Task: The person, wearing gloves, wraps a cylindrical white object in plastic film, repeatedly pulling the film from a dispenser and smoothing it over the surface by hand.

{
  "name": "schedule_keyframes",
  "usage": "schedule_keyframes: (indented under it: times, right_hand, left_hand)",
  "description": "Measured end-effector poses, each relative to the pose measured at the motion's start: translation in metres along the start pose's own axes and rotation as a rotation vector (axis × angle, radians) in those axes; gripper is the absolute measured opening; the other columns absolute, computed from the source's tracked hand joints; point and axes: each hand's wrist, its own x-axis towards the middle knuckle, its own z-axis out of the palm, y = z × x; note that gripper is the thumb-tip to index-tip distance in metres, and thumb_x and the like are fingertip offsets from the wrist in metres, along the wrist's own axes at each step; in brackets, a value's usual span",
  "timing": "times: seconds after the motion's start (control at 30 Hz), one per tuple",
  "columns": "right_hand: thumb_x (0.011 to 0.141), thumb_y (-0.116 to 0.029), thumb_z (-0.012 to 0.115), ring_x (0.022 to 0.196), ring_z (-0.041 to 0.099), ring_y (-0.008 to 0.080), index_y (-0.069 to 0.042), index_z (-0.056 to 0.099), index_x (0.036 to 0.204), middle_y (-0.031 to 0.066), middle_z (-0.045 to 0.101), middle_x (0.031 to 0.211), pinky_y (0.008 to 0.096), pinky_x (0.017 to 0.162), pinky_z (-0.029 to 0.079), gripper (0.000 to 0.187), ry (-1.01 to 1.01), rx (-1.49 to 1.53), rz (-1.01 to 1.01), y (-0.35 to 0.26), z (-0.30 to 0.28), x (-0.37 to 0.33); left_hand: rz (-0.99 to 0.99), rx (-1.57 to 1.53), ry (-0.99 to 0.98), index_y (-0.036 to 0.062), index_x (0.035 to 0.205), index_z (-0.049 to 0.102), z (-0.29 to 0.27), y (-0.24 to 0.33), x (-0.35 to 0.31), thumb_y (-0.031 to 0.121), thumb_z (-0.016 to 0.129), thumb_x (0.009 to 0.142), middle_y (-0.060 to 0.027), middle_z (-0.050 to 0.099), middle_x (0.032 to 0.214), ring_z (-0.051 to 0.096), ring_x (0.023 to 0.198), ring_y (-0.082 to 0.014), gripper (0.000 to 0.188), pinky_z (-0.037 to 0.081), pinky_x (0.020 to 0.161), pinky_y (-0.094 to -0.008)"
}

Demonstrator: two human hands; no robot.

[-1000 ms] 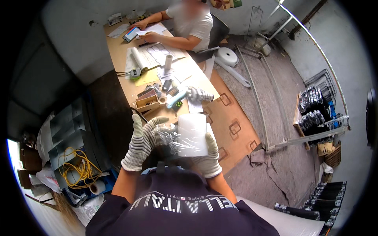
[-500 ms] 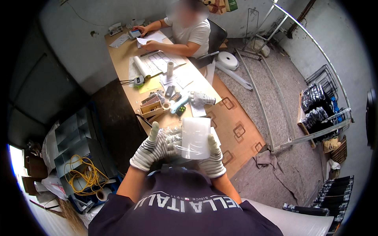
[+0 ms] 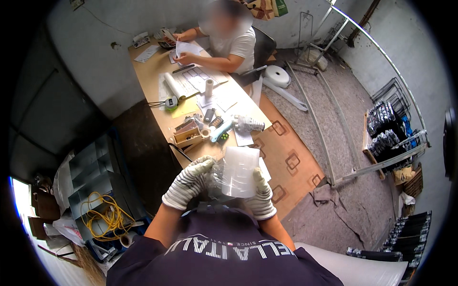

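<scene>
A whitish, translucent roll of plastic film (image 3: 241,170) stands upright in front of my chest. My right hand (image 3: 262,199), in a striped knit glove, grips its right side with the thumb up along the edge. My left hand (image 3: 189,185), gloved the same way, is closed with the thumb against the fingers. Between it and the roll stretches a crinkled loose end of clear film (image 3: 217,180), pinched in my left hand. The fingertips behind the film are partly hidden.
On the wooden desk (image 3: 157,107) ahead lie a tape measure (image 3: 171,103), papers, an open small box (image 3: 188,137) and a striped glove (image 3: 249,123). A co-worker (image 3: 236,47) sits at its far end holding paper. Yellow cable (image 3: 107,212) lies on metal bins at left; a metal frame (image 3: 329,138) stands right.
My left hand has gone from spread fingers to closed on the loose film. The co-worker has put down a small boxy item and now holds the paper higher.
</scene>
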Motion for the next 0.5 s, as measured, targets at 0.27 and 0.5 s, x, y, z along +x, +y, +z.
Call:
schedule_keyframes:
  times: [0.27, 0.5]
  right_hand:
    - [0.080, -0.051, 0.058, 0.108, 0.051, 0.0253, -0.001, 0.039, 0.128, 0.0137, 0.051, 0.120, 0.0396, 0.094, 0.041, 0.071, 0.025, 0.049, 0.095, 0.004, -0.003, 0.002]
    - [0.080, -0.055, 0.055, 0.105, 0.053, 0.0246, -0.002, 0.040, 0.128, 0.0139, 0.051, 0.120, 0.0378, 0.090, 0.045, 0.073, 0.073, 0.088, 0.095, 0.000, 0.004, 0.002]
  left_hand:
    - [0.090, 0.063, -0.052, 0.0051, 0.097, 0.059, -0.017, 0.002, 0.012, 0.016, 0.059, 0.086, -0.0032, 0.063, 0.082, 0.062, 0.073, -0.0133, 0.015, 0.052, 0.064, -0.0258]
    - [0.269, 0.154, 0.152, 0.0066, 0.094, 0.060, -0.014, 0.001, 0.012, 0.019, 0.059, 0.086, 0.0023, 0.056, 0.073, 0.058, 0.065, -0.0083, 0.014, 0.049, 0.055, -0.0222]
